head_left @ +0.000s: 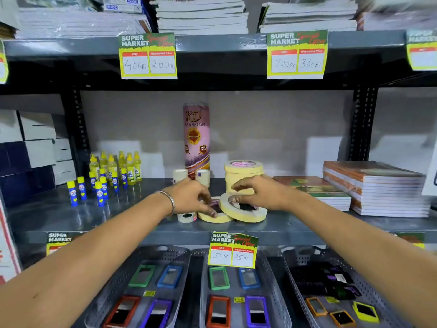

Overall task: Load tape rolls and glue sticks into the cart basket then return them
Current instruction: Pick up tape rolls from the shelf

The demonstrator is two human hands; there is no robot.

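Two flat cream tape rolls lie on the grey middle shelf (71, 216). My left hand (189, 195) has its fingers on the left tape roll (220, 217). My right hand (262, 192) grips the rim of the right tape roll (248, 213), which leans on the left one. A small white tape roll (186, 217) lies beside my left wrist. Behind stands a stack of cream tape rolls (243, 171) and a tall pink tape tube (196, 138). Blue glue sticks (99, 190) with yellow caps and yellow glue bottles (118, 166) stand at the left. No cart basket is visible.
Stacked notebooks (376, 188) fill the shelf's right side. White and dark boxes (35, 147) sit at the far left. Below, grey perforated trays (179, 259) hold coloured frames. Price tags (233, 250) hang from the shelf edges, and paper stacks (201, 15) fill the top shelf.
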